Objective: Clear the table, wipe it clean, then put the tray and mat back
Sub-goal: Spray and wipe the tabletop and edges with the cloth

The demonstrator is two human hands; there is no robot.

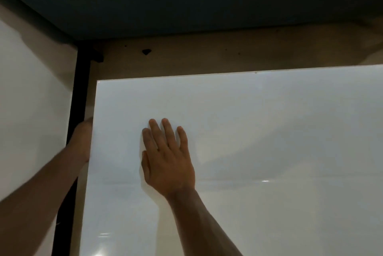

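Observation:
The glossy white table top point(269, 131) fills the lower right of the view, and no tray or mat is in sight. My right hand point(167, 158) lies flat on it near the left side, fingers straight and close together, palm down. A faintly paler patch shows around that hand; I cannot tell whether a white cloth lies under it. My left hand point(81, 141) is at the table's left edge, thumb up against the rim. Its fingers are hidden behind the table top.
A dark blue sofa point(186, 1) runs along the far side, past a strip of beige floor point(207, 56). A black upright bar point(79, 90) stands just left of the table, with a white surface point(31, 110) beyond it.

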